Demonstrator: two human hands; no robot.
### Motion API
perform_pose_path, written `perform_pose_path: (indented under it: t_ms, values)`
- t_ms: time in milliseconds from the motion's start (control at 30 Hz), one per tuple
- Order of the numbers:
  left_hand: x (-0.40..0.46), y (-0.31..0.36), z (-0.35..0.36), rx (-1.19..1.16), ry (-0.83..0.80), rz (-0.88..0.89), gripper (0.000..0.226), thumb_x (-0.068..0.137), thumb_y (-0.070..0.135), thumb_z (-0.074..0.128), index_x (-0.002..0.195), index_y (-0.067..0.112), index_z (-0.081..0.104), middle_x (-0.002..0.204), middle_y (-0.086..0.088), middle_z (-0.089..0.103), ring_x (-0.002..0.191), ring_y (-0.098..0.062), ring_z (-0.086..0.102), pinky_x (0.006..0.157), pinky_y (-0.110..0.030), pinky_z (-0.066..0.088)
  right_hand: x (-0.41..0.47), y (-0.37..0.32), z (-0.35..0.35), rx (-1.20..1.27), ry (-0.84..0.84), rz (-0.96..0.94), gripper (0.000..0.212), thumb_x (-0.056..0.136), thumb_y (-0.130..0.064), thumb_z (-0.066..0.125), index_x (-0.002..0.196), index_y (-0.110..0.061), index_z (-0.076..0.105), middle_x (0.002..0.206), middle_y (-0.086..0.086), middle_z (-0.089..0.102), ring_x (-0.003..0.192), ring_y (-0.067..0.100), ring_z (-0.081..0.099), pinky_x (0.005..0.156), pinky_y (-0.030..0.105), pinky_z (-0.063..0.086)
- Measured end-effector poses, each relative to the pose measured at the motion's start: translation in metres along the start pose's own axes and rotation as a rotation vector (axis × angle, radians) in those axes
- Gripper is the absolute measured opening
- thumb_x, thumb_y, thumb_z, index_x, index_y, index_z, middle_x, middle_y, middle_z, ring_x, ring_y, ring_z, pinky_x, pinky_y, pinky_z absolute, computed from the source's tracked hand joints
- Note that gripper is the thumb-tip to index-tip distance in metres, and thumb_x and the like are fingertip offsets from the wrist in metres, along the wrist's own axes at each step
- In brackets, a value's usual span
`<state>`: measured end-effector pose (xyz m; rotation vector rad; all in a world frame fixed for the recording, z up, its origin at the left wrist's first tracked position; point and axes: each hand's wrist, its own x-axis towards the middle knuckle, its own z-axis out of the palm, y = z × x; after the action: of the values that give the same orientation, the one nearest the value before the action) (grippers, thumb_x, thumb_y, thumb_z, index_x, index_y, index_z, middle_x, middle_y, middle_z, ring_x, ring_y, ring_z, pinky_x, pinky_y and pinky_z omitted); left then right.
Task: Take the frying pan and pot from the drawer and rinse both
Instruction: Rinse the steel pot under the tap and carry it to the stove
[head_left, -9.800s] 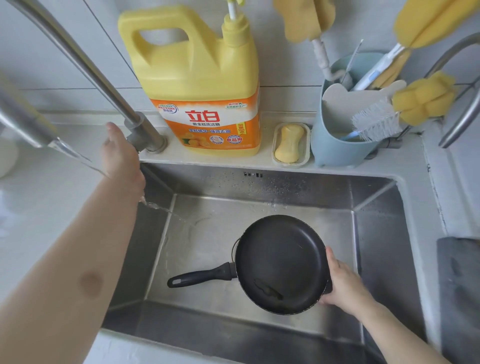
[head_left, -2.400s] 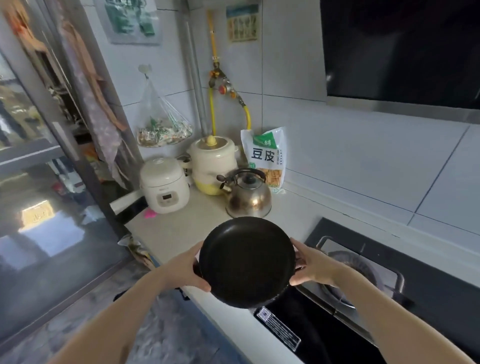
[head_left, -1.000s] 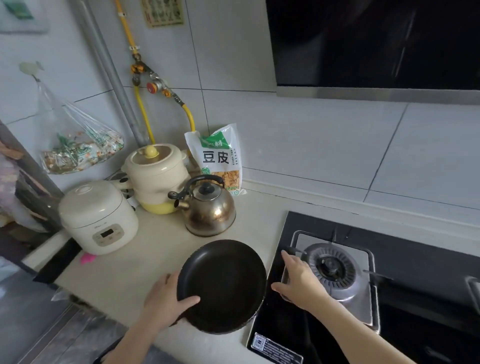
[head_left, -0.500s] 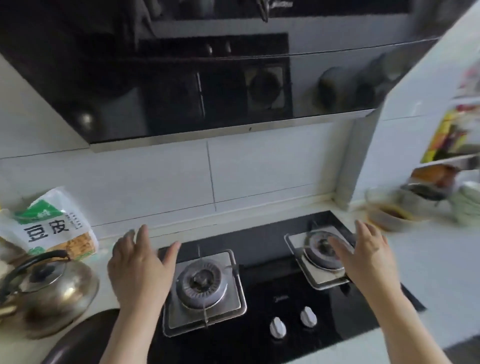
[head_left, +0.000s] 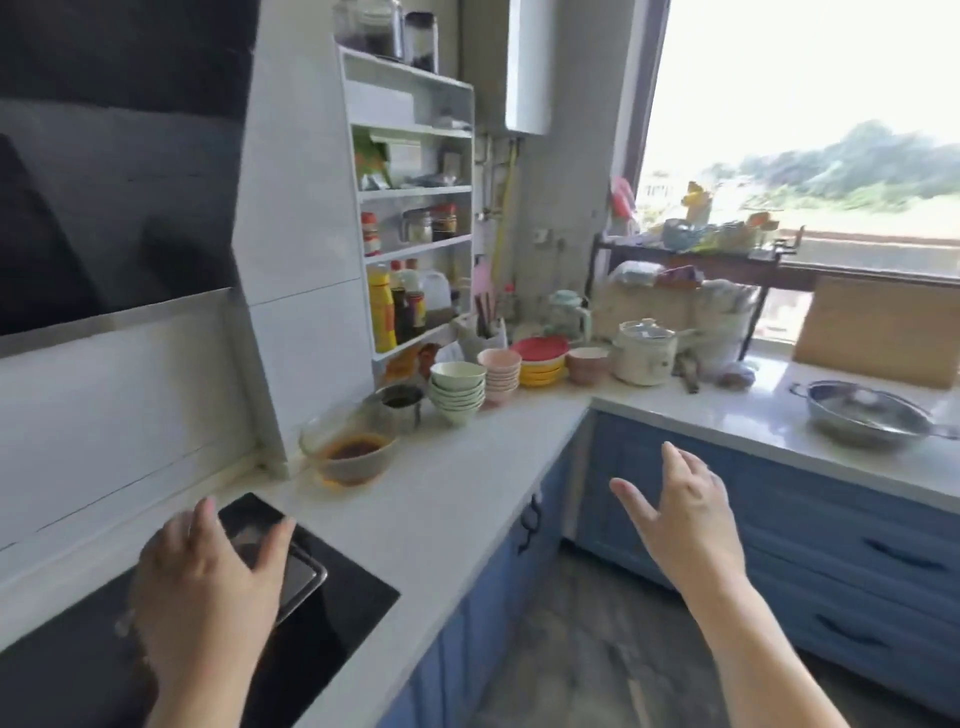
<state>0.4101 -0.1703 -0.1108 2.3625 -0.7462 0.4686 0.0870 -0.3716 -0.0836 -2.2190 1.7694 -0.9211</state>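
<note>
The white countertop runs from lower left toward centre, then turns right under the window. The black cooktop fills the lower left corner; the left hand hovers over it, open, fingers spread, holding nothing. The right hand, lower right of centre, is likewise open and empty, above the floor beside the blue drawers. Neither frying pan nor pot shows, so their position and pointing cannot be told.

Glossy black glass hob, shiny metal wok, smooth white stone-look counter.
</note>
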Motion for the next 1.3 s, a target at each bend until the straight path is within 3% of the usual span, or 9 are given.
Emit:
perform_pose_path:
  t_ms: [267,633,1033,1300]
  values:
    - [-0.04,0.215,0.108,-0.144,-0.212,0.257,0.072,0.076,0.037,0.079,0.126,-0.009,0.054,0.122,-0.034,0.057,0.114,-0.051,0.051,0.089,-0.058,0.045,0.037,0.181,-0.067,-0.09,0.082,0.257,0.079,0.091,-0.05,0.058,0.149,-0.003,0.031,0.15,0.012,0.04,0.141,0.026,0.031,0.115,0.033,0.026]
    - [-0.058,0.475,0.25,-0.308,-0.303,0.613,0.077,0.078,0.046,0.074,0.128,-0.009,0.055,0.121,-0.031,0.06,0.114,-0.049,0.052,0.093,-0.057,0.045,0.125,0.349,-0.107,-0.184,0.255,0.564,0.078,0.086,-0.044,0.067,0.144,0.001,0.039,0.142,0.017,0.048,0.131,0.034,0.043,0.109,0.04,0.035]
    - [-0.06,0.736,0.389,-0.335,-0.445,0.757,0.083,0.087,0.061,0.056,0.148,0.008,0.038,0.147,-0.015,0.043,0.14,-0.032,0.033,0.113,-0.045,0.03,0.294,0.501,-0.128,-0.247,0.326,0.697,0.072,0.085,-0.041,0.07,0.137,0.004,0.046,0.133,0.021,0.054,0.124,0.038,0.048,0.103,0.046,0.04]
    - [-0.105,0.883,0.468,-0.345,-0.453,0.744,0.082,0.087,0.06,0.057,0.149,0.009,0.037,0.149,-0.013,0.041,0.141,-0.031,0.029,0.113,-0.044,0.029,0.402,0.635,-0.146,-0.246,0.296,0.69,0.071,0.088,-0.045,0.065,0.138,0.001,0.044,0.133,0.019,0.052,0.124,0.035,0.046,0.1,0.044,0.04]
